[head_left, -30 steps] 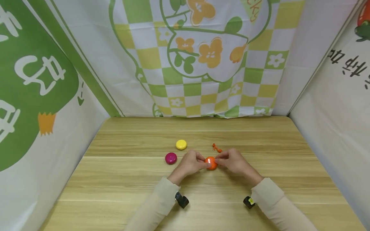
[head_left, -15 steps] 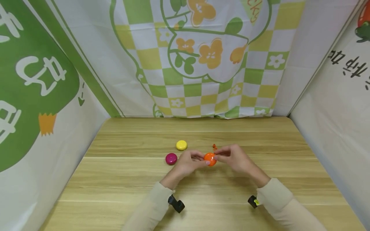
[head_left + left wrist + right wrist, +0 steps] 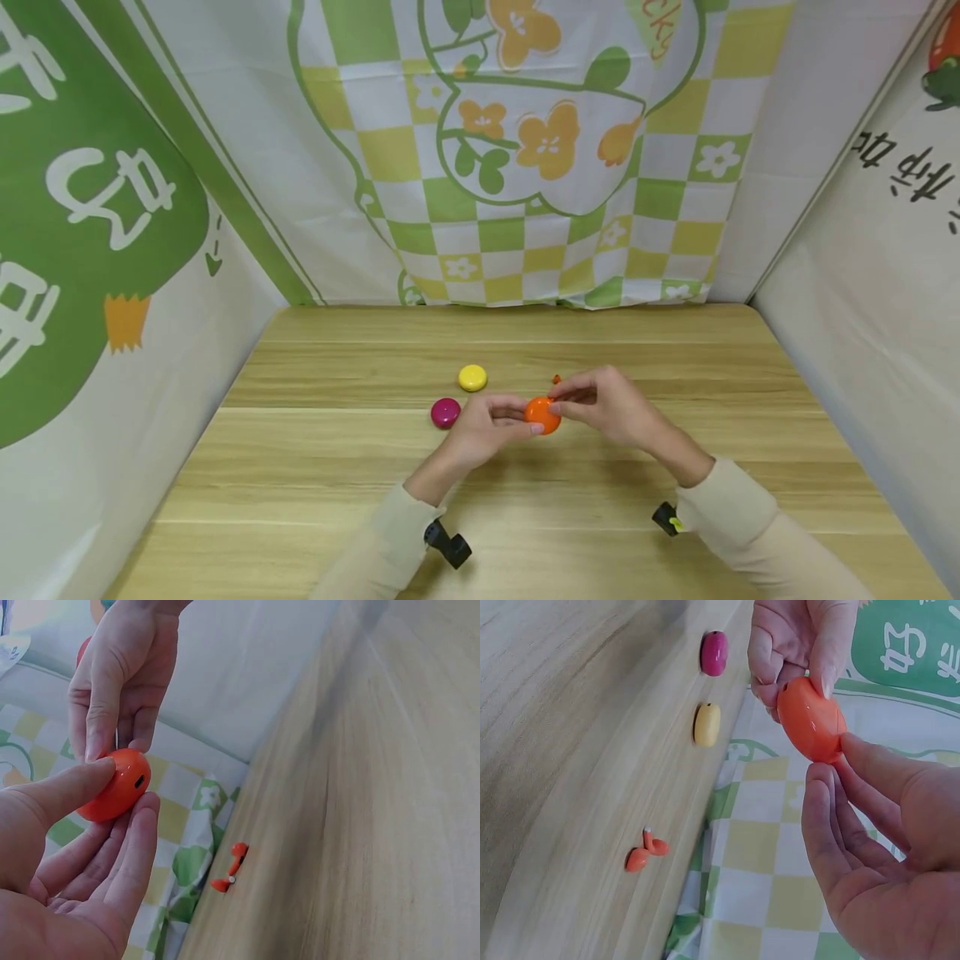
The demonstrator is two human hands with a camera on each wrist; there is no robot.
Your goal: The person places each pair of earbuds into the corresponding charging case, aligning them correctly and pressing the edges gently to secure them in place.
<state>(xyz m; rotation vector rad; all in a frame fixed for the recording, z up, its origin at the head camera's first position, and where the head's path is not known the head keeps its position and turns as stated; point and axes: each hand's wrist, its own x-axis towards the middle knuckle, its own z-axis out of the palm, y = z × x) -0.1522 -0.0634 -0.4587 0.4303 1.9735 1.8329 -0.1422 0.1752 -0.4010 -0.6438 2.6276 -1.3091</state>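
Note:
Both hands hold a glossy orange earbud case [image 3: 542, 416] above the table, and its lid looks closed. My left hand [image 3: 480, 432] grips it from the left, thumb on the near face and fingers behind. From the other side my right hand [image 3: 617, 408] pinches its edge between thumb and fingertips. A small dark port shows on the orange case [image 3: 124, 787] in the left wrist view. Two orange earbuds [image 3: 646, 851] lie together on the tabletop beyond the hands; in the head view the right hand mostly hides them.
A yellow round case [image 3: 472, 377] and a magenta round case [image 3: 446, 412] lie left of the hands on the wooden table [image 3: 337, 467]. A checked cloth [image 3: 525, 242] hangs along the table's back edge, with printed sheets at both sides.
The orange case has risen from close to the tabletop and shifted slightly left, tilting in the hands. The right hand has moved slightly up and outward and now covers most of the earbuds.

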